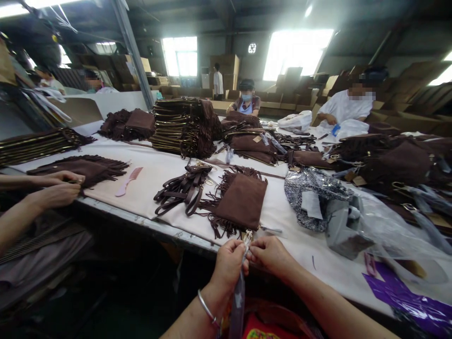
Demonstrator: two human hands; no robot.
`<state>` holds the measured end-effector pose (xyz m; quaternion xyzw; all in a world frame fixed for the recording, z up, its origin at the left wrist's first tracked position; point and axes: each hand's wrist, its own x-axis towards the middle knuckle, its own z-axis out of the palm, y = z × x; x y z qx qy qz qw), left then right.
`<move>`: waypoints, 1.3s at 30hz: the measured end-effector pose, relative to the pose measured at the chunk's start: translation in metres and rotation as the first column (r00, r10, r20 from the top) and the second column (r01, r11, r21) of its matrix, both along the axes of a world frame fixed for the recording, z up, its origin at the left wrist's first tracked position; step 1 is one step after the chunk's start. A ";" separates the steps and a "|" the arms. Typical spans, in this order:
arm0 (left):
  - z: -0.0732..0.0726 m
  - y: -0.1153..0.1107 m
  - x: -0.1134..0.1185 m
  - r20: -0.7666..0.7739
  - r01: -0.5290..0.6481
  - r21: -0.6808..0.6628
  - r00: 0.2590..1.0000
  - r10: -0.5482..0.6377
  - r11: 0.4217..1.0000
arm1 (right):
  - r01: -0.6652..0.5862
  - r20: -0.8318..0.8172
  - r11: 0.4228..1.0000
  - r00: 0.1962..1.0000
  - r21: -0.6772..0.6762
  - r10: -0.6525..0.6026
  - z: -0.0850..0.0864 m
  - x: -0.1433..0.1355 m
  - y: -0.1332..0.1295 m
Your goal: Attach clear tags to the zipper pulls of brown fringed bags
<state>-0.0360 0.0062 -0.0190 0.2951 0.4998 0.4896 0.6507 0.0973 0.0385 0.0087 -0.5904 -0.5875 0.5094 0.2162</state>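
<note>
At the table's front edge, my left hand point(229, 262) pinches a dark strap in a clear plastic sleeve point(238, 306), which hangs down towards my lap. My right hand point(271, 253) meets it from the other side, fingertips closed on the top of the same sleeve, near a pale metal clasp point(248, 234). Just beyond my fingers lies a brown fringed bag point(242, 200), flat, its fringe spread to the left. A heap of dark brown straps point(183, 188) with gold hooks is beside it. The exact fingertip contact is partly hidden.
A pink comb point(129, 182) lies left of the straps. A co-worker's hands point(60, 188) work beside another fringed bag point(84, 168). Stacked bags point(183, 125) stand behind. To the right are a tape dispenser point(344, 226), clear plastic, purple film point(406, 292) and piled bags point(395, 160).
</note>
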 end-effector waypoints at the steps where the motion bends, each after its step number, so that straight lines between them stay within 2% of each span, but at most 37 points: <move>1: 0.000 0.001 0.000 0.050 -0.002 -0.029 0.999 0.004 1.000 | 0.029 -0.056 0.999 0.998 -0.046 -0.031 -0.001 0.000 -0.001; 4: -0.002 0.002 -0.001 0.182 0.012 -0.112 0.983 0.008 0.994 | 0.069 -0.178 0.977 0.978 -0.201 -0.106 -0.002 -0.002 -0.003; 8: -0.005 0.003 -0.002 0.285 0.043 -0.153 0.958 0.002 0.987 | 0.020 -0.254 0.954 0.962 -0.300 -0.100 -0.001 -0.002 -0.005; 13: -0.008 0.001 -0.004 0.298 0.080 -0.176 0.954 -0.025 0.981 | -0.002 -0.299 0.939 0.948 -0.343 -0.107 0.000 -0.001 -0.007; 16: -0.007 0.001 -0.006 0.287 0.119 -0.208 0.956 -0.056 0.971 | 0.026 -0.256 0.945 0.960 -0.327 -0.115 -0.004 -0.002 -0.007; 19: -0.005 0.000 -0.007 0.285 0.176 -0.225 0.953 -0.108 0.958 | 0.063 -0.139 0.976 0.986 -0.210 -0.094 -0.012 -0.003 -0.004; 22: -0.004 -0.001 -0.007 0.317 0.215 -0.252 0.940 -0.129 0.944 | 0.049 0.051 0.999 0.997 0.020 -0.050 -0.015 -0.002 0.001; 26: -0.003 -0.004 -0.003 0.363 0.205 -0.306 0.928 -0.085 0.930 | -0.027 0.293 0.966 0.955 0.257 -0.051 -0.008 0.002 0.003; 29: 0.004 -0.006 0.001 0.373 0.251 -0.250 0.916 -0.146 0.935 | -0.050 0.333 0.951 0.941 0.305 -0.057 -0.006 0.004 0.003; 32: 0.014 -0.006 0.006 0.332 0.290 -0.159 0.916 -0.226 0.944 | -0.028 0.307 0.958 0.950 0.287 -0.064 -0.009 0.006 0.003; 35: 0.017 -0.006 0.012 0.253 0.253 -0.062 0.940 -0.230 0.965 | 0.052 0.208 0.966 0.972 0.253 -0.107 -0.011 0.009 -0.002; 37: 0.013 -0.006 0.015 0.182 0.212 -0.003 0.961 -0.208 0.977 | 0.126 0.081 0.988 0.988 0.089 -0.133 -0.010 0.011 -0.011; 39: 0.006 -0.008 0.017 0.086 0.190 0.022 0.978 -0.191 0.982 | 0.119 -0.080 0.985 0.988 -0.125 -0.129 -0.008 0.014 -0.022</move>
